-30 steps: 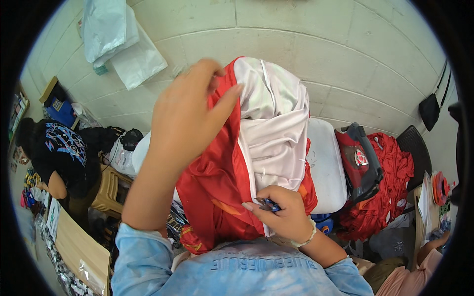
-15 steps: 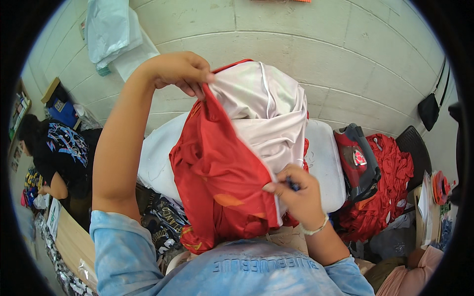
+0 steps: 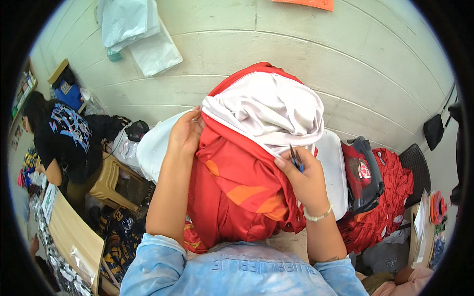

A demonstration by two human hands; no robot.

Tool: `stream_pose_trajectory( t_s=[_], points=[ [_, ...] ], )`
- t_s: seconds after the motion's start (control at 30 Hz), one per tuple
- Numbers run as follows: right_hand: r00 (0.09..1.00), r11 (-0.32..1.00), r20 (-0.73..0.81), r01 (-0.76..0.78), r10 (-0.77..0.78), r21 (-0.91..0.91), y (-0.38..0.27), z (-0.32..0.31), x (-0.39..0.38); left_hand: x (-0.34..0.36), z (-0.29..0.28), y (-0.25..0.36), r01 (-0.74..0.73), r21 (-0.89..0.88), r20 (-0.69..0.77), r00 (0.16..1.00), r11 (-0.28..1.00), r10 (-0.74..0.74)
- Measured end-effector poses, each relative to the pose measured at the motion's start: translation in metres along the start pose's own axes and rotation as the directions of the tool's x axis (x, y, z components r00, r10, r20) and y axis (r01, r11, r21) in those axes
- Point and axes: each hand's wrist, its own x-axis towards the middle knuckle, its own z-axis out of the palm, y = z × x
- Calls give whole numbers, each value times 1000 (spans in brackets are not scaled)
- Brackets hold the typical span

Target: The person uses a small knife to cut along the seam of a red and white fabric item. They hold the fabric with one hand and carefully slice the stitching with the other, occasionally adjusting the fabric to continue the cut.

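The left hand (image 3: 186, 133) is at the left edge of a glossy red garment with orange patches and a white inner side (image 3: 237, 172), in the centre of the frame. Its fingers are bent against the cloth near the rim; their tips are partly hidden, so I cannot tell whether they pinch it. The right hand (image 3: 308, 180), right of centre, is closed around small snips with dark pointed blades and blue handles (image 3: 297, 162), the blades pointing up. Its thumb rests at the garment's pale edge; whether it also pinches the fabric is unclear.

The garment's white side faces up in the upper centre, bunched in folds, while its red side hangs below toward the wearer's blue-and-white mottled shirt (image 3: 237, 276). Beneath it lies a padded board with a pale cover (image 3: 335, 167), showing at both sides.

Right of centre stands a red and dark grey plastic appliance (image 3: 363, 172), beside a heap of crumpled red cloth (image 3: 395, 177). At the left, a person in a black printed shirt (image 3: 71, 130) is near a tan plastic stool (image 3: 111, 182). White plastic bags (image 3: 131, 24) hang at upper left.
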Motion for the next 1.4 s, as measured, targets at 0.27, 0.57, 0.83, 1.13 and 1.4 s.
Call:
stream_pose_trajectory(
  t_s=[0.27, 0.57, 0.83, 1.13, 1.4],
  points=[
    [998, 978, 63, -30, 18, 204, 14, 0, -35, -161, 17, -16, -432, 485, 534, 835, 760, 133],
    [972, 990, 204, 129, -116, -55, 9, 1, -49, -151, 26, -43, 21, 257, 284, 954, 966, -96],
    [952, 950, -44, 299, -304, -96, -10, 13, -54, -163, 31, -38, 39, 220, 302, 947, 975, -106],
    [908, 852, 50, 408, -416, -328, -14, 21, -57, -176, 35, -29, 10, 217, 358, 929, 976, -90],
    [849, 788, 38, 506, -528, -351, -16, 25, -54, -180, 33, -31, 20, 194, 399, 912, 981, -98]
  ],
)
